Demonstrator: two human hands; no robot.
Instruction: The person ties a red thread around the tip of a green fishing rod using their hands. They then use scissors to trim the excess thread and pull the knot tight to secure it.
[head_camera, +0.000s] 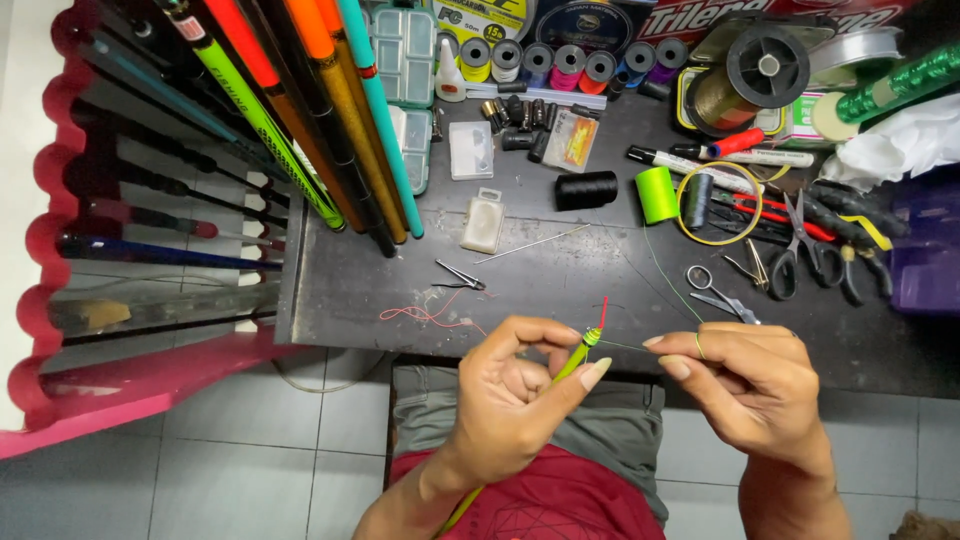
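The left hand (520, 395) pinches the tip of a thin yellow-green fishing rod (572, 362) between thumb and fingers, holding it just in front of the near edge of the dark counter (360, 290). The rod's shaft runs down and back past the wrist toward the person's lap. At the rod tip sits a small green thread wrap, and a short red cord (602, 311) sticks up from it. The right hand (755, 385) is closed on a fine green thread (630, 347), pinched between thumb and forefinger, with a loop of it around one finger. The thread stretches taut from the rod tip to that hand, and another strand climbs across the counter to a neon green thread spool (657, 194). Beside that spool lies a black thread spool (586, 190). A loose red string (425, 315) curls on the counter near small nail clippers (458, 275), and silver scissors (718, 293) lie just beyond the right hand.
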